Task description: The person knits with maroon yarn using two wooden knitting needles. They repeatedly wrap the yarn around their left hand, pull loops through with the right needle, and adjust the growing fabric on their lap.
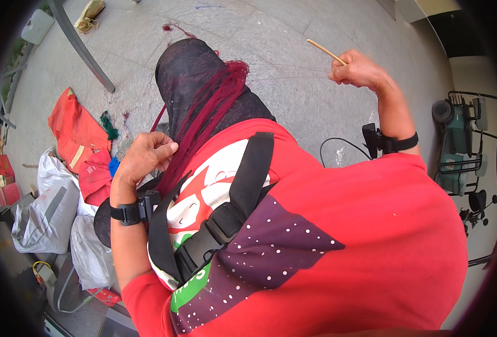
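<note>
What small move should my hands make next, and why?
I'd probably steady the red yarn with your left hand, beside it, before moving your right hand outward: thin threads stretch from the yarn draped over your leg toward the right hand, which holds a stick, so a tug might shift the yarn.

A head-worn fisheye looks down, close over the red shirt (383, 241), toward grey floor (293, 115).
</note>
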{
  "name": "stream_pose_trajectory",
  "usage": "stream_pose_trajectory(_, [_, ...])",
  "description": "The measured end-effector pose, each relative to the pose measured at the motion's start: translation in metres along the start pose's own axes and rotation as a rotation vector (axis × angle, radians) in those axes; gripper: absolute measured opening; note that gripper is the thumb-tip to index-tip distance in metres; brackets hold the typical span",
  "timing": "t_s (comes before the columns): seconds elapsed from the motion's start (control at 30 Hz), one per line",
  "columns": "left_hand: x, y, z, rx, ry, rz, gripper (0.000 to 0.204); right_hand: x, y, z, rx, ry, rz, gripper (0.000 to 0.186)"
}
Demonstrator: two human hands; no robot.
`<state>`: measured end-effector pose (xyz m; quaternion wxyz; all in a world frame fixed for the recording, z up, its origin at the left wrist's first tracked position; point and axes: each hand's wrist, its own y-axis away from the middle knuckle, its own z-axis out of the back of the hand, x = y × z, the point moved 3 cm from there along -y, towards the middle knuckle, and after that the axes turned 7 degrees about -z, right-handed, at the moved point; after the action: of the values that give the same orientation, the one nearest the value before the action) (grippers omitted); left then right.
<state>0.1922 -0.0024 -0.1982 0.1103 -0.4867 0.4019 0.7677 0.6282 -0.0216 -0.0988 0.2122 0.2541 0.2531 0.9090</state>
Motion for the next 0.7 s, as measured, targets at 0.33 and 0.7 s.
stream_pose_trajectory(0.33, [-0.005, -0.011, -0.015, -0.043, -0.058, -0.057, 0.016, -0.122, -0.046, -0.087, 0.519, -0.645, -0.294, 0.023])
stream_pose_trajectory(0.7, [-0.012, -0.021, -0.020, -0.034, 0.088, -0.061, 0.010, -0.207, -0.050, -0.084, 0.392, -1.462, -0.211, 0.023])
